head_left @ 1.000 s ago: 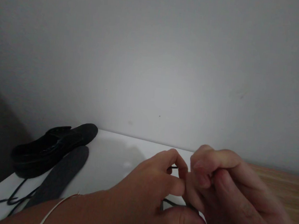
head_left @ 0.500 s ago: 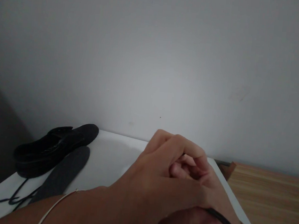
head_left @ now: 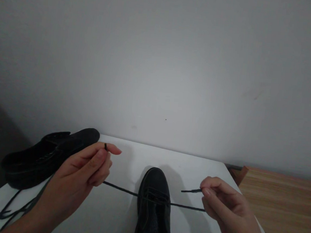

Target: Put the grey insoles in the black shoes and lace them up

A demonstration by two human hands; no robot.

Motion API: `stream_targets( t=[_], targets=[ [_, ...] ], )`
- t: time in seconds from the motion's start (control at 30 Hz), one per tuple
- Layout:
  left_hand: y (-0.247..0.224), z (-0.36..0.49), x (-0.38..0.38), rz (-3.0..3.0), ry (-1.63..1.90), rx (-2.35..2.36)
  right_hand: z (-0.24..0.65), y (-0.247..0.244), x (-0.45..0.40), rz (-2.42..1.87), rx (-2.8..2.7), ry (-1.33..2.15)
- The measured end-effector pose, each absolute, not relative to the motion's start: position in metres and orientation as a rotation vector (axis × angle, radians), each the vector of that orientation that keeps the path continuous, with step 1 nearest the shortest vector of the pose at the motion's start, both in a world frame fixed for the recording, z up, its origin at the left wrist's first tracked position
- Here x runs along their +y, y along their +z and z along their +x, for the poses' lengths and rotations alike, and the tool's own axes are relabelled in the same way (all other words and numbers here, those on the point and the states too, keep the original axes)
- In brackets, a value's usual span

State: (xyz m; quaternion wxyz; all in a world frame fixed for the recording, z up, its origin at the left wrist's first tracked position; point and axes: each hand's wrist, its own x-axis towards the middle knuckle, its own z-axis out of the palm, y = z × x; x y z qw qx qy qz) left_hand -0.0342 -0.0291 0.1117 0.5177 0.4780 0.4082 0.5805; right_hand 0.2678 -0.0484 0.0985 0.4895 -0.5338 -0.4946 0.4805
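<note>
A black shoe (head_left: 153, 218) stands on the white table, its toe toward the wall and its heel below the picture's edge. Black shoelace (head_left: 123, 190) runs out of it to both sides. My left hand (head_left: 82, 175), left of the shoe, pinches one lace end between thumb and index finger. On the other side my right hand (head_left: 224, 206) pinches the other end, and the tip sticks out toward the shoe. Both stretches of lace look fairly taut.
Another black shoe (head_left: 34, 164) lies at the table's left, partly behind my left arm, with loose black laces (head_left: 8, 212) below it. A grey-white wall (head_left: 170, 67) rises behind the white table (head_left: 108, 221). A wooden surface (head_left: 281, 203) is at the right.
My hands, crossed and overlapping before, are now apart on either side of the shoe. The shoe and its stretched lace have come into view between them.
</note>
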Motion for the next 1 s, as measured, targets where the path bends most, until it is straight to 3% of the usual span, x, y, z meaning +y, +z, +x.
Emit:
stream_targets(
  t=[0.2, 0.33, 0.57, 1.0],
  targets=[
    [0.094, -0.047, -0.032, 1.606, 1.053, 1.344, 0.273, 0.078, -0.052, -1.447, -1.517, 1.048],
    [0.087, -0.035, -0.037, 2.130, 0.716, 1.276, 0.262, 0.068, -0.055, -1.443, -1.657, 1.159],
    [0.068, -0.016, -0.041, 2.658, 0.478, 1.137, 0.264, 0.057, -0.058, -1.413, -1.700, 1.156],
    [0.063, -0.003, -0.038, 2.790, 0.520, 1.081, 0.256, 0.058, -0.057, -1.429, -2.005, 0.972]
  ],
)
